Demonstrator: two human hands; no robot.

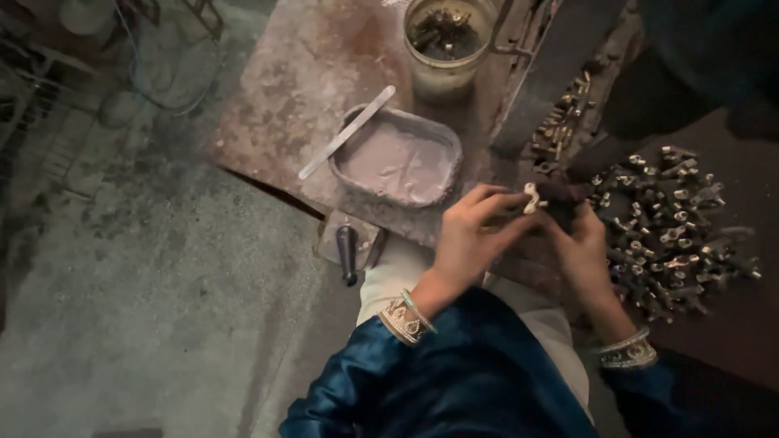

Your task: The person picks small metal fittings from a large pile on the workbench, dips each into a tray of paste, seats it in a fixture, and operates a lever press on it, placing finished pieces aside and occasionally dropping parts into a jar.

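A small pale metal piece is being pinched in the grip of the left hand, while a dark cloth is being held closed in the right hand. Both are being kept above the desk, between the tray of pinkish paste and the heap of metal fittings.

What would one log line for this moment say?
left hand: pinching small pale metal fitting | right hand: steadying it | heap of metal fittings: right
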